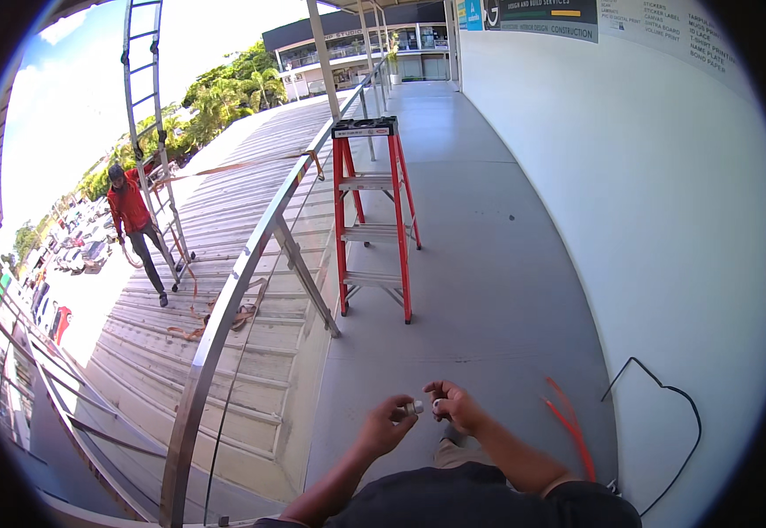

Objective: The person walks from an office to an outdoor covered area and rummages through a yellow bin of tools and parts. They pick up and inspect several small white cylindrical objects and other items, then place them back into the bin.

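My left hand point(386, 425) pinches a small white cylindrical piece point(415, 407) between thumb and fingers. My right hand point(454, 405) is closed close beside it, holding another small pale piece at its fingertips; that piece is mostly hidden. The two hands nearly meet low in the head view, over the grey walkway floor point(480, 290).
A red stepladder point(372, 216) stands ahead on the walkway by a metal railing point(242, 282). A person in a red top point(134, 224) walks on the corrugated roof beside a tall metal ladder point(147, 132). Red cable point(569, 427) and black cable point(664, 396) lie by the white wall at right.
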The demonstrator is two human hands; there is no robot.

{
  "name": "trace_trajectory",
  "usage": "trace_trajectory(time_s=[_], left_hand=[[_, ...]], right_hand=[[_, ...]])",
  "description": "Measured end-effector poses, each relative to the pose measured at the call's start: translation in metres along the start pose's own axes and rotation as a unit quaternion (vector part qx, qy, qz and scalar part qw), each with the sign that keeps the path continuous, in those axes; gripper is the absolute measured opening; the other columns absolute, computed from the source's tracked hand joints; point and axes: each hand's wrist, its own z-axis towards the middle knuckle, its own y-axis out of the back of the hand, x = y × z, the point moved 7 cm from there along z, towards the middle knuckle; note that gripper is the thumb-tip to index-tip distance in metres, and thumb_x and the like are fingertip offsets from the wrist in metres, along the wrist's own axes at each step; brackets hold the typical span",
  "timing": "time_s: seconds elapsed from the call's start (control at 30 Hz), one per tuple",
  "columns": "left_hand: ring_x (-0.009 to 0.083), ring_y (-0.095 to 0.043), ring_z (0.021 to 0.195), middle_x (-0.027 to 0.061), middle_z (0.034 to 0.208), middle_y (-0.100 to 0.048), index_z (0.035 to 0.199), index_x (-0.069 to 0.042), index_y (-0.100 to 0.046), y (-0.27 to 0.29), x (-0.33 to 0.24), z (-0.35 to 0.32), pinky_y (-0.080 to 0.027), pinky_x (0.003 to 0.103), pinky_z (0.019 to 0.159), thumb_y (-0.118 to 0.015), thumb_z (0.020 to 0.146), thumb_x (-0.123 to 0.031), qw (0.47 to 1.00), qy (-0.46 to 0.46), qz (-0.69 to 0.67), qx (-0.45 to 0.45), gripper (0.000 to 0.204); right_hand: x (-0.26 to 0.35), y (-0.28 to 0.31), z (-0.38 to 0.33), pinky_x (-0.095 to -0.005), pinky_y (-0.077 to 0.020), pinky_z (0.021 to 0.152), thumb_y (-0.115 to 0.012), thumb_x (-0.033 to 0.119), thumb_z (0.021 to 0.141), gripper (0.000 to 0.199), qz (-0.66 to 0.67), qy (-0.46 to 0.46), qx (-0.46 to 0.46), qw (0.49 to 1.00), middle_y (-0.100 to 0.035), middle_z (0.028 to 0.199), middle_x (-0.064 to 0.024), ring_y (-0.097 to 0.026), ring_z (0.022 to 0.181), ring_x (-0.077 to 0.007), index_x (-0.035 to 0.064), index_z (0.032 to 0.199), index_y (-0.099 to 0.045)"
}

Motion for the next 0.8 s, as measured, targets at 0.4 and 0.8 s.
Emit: trace_trajectory(time_s=[0.4, 0.8], left_hand=[[0.0249, -0.073, 0.094, 0.0171, 0.104, -0.073, 0.13, -0.006, -0.061, -0.012, -0.026, 0.167, -0.056, 0.037, 0.082, -0.072, 0.092, -0.021, 0.997, 0.051, 0.012, -0.061, 0.042], [0.0379, -0.065, 0.101, 0.0167, 0.111, -0.065, 0.129, -0.01, -0.058, -0.061, -0.023, 0.388, -0.052, 0.047, 0.085, -0.066, 0.096, -0.03, 0.971, -0.125, 0.183, 0.093, 0.039]], right_hand=[[0.075, 0.09, 0.139, -0.0342, -0.0587, 0.066, -0.058, 0.034, 0.099, 0.028, -0.042, -0.187, 0.094, 0.977, -0.058, 0.076, -0.0062, -0.06, 0.066, -0.0169, 0.0084, 0.09, -0.061], [0.121, 0.18, 0.278, -0.0306, -0.0442, 0.053, -0.045, 0.058, 0.104, 0.061, -0.161, -0.118, -0.071, 0.977, -0.055, 0.07, -0.003, -0.052, 0.059, -0.0132, 0.0035, 0.09, -0.067]])
